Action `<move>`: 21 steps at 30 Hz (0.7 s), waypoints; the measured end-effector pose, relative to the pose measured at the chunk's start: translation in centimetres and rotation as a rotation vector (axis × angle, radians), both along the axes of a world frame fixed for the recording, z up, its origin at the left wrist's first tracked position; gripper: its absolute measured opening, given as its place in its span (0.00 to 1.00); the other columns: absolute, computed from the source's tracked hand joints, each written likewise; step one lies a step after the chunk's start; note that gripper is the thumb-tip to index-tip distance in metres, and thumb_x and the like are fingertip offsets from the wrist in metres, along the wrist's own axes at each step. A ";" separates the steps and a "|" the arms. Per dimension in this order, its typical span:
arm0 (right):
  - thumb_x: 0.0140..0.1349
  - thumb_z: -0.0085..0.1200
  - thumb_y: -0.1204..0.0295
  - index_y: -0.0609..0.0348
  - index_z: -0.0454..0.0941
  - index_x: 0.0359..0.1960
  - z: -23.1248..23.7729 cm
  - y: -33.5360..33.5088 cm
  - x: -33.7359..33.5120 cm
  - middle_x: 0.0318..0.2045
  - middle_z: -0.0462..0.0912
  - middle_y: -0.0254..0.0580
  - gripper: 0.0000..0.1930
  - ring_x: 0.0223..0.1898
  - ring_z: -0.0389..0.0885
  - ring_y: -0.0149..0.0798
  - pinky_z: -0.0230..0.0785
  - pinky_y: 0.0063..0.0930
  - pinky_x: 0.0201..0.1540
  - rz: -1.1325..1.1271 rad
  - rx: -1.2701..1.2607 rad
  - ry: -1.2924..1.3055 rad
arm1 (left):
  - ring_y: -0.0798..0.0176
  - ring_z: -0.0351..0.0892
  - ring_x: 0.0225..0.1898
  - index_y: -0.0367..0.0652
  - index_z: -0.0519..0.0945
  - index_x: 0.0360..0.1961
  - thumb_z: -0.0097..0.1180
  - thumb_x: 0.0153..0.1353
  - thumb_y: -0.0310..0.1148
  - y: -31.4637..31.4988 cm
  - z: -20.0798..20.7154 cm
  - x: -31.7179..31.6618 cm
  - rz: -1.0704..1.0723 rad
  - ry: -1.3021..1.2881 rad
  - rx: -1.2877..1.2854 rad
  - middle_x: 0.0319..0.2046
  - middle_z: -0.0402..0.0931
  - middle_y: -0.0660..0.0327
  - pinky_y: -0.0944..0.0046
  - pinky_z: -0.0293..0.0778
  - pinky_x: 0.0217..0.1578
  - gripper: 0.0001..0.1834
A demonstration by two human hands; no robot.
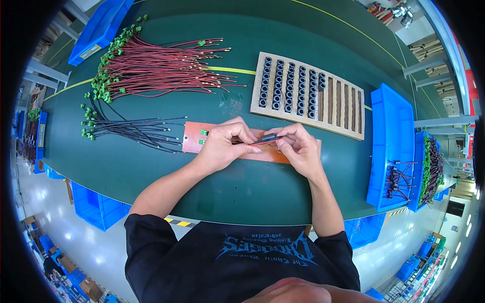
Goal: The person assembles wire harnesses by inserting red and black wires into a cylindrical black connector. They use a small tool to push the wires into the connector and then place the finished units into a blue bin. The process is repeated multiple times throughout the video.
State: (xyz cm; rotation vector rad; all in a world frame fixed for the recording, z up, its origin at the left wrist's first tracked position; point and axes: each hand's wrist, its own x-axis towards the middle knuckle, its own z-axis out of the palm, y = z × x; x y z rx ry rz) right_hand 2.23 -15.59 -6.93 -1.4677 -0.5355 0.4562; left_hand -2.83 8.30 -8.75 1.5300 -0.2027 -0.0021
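Pinching red and black wires (261,141) between thumb and forefinger of the left hand (222,144); with thumb and forefinger of the right hand (303,149), pinching at a black core (270,136) against them, threaded or merely alongside, cannot tell. Held over an orange board (193,144), with green connectors (203,132) at its left end. Beyond, on the green table (242,194): leftward, near bundled wires (161,70); ahead, near a rack (303,121) part-filled with cores; rightward, well apart from a blue bin (381,111).

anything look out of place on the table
One green connector lies toward the right ends of the red wires, away from the green cluster at their left ends, so it looks stray.
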 end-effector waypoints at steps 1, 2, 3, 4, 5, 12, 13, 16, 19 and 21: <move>0.73 0.49 0.86 0.67 0.71 0.49 0.0 0.0 0.0 0.54 0.84 0.59 0.07 0.56 0.84 0.40 0.79 0.33 0.60 -0.002 0.006 -0.013 | 0.64 0.82 0.41 0.37 0.79 0.26 0.75 0.51 0.17 0.0 -0.1 0.0 -0.002 -0.015 -0.004 0.37 0.80 0.57 0.65 0.82 0.43 0.13; 0.73 0.48 0.86 0.68 0.71 0.49 -0.1 0.0 0.0 0.54 0.83 0.59 0.07 0.56 0.85 0.40 0.79 0.32 0.59 -0.003 0.014 -0.024 | 0.64 0.82 0.41 0.37 0.79 0.26 0.75 0.51 0.17 0.0 0.0 0.0 -0.010 -0.033 0.042 0.37 0.80 0.57 0.64 0.82 0.43 0.13; 0.73 0.48 0.87 0.69 0.71 0.49 -0.2 0.0 0.0 0.55 0.83 0.59 0.06 0.56 0.85 0.40 0.80 0.31 0.58 -0.004 0.023 -0.036 | 0.64 0.82 0.41 0.37 0.79 0.25 0.75 0.51 0.18 0.0 0.2 0.0 -0.018 -0.050 0.087 0.37 0.80 0.57 0.64 0.82 0.43 0.13; 0.73 0.48 0.87 0.68 0.71 0.49 -0.6 0.0 0.0 0.55 0.83 0.59 0.07 0.56 0.85 0.39 0.80 0.31 0.58 -0.005 0.033 -0.026 | 0.64 0.82 0.41 0.37 0.79 0.25 0.76 0.51 0.18 0.1 0.4 -0.1 -0.026 -0.068 0.133 0.38 0.80 0.57 0.64 0.82 0.43 0.13; 0.73 0.48 0.87 0.68 0.71 0.48 -1.0 0.0 0.1 0.55 0.83 0.58 0.07 0.56 0.85 0.39 0.80 0.31 0.58 -0.008 0.043 -0.017 | 0.64 0.82 0.41 0.37 0.79 0.25 0.76 0.51 0.18 0.0 0.7 -0.1 -0.029 -0.063 0.140 0.38 0.80 0.57 0.64 0.82 0.44 0.13; 0.73 0.49 0.88 0.64 0.71 0.48 -2.2 0.1 -0.2 0.54 0.84 0.53 0.08 0.53 0.86 0.37 0.81 0.30 0.56 -0.061 0.072 0.004 | 0.65 0.82 0.42 0.36 0.80 0.25 0.70 0.51 0.13 -0.9 0.5 -0.2 -0.025 -0.145 0.085 0.49 0.79 0.52 0.62 0.83 0.46 0.10; 0.73 0.49 0.87 0.64 0.70 0.50 -2.2 0.0 -0.3 0.53 0.84 0.53 0.09 0.53 0.86 0.37 0.81 0.30 0.56 -0.066 0.066 -0.005 | 0.65 0.81 0.42 0.36 0.80 0.26 0.68 0.52 0.12 -1.0 0.4 -0.1 -0.033 -0.140 0.055 0.51 0.79 0.51 0.62 0.83 0.47 0.10; 0.73 0.49 0.87 0.64 0.69 0.55 -1.6 0.3 -0.5 0.53 0.84 0.53 0.12 0.53 0.86 0.37 0.80 0.30 0.56 -0.075 0.066 0.005 | 0.64 0.83 0.44 0.35 0.80 0.26 0.61 0.53 0.09 -0.6 0.3 0.2 -0.049 -0.131 0.045 0.53 0.78 0.49 0.61 0.83 0.49 0.09; 0.73 0.49 0.86 0.63 0.66 0.64 -0.5 0.7 -0.7 0.54 0.84 0.53 0.19 0.53 0.86 0.38 0.79 0.30 0.58 -0.082 0.061 0.058 | 0.63 0.84 0.46 0.34 0.81 0.27 0.57 0.52 0.09 -1.3 0.5 0.2 -0.016 -0.103 -0.008 0.52 0.80 0.49 0.60 0.83 0.50 0.09; 0.74 0.49 0.85 0.62 0.63 0.69 0.0 0.7 -1.0 0.54 0.84 0.53 0.24 0.53 0.86 0.39 0.78 0.30 0.59 -0.081 0.021 0.070 | 0.63 0.84 0.46 0.34 0.80 0.27 0.60 0.53 0.09 -1.4 0.7 0.4 0.003 -0.130 0.030 0.50 0.81 0.50 0.61 0.83 0.50 0.09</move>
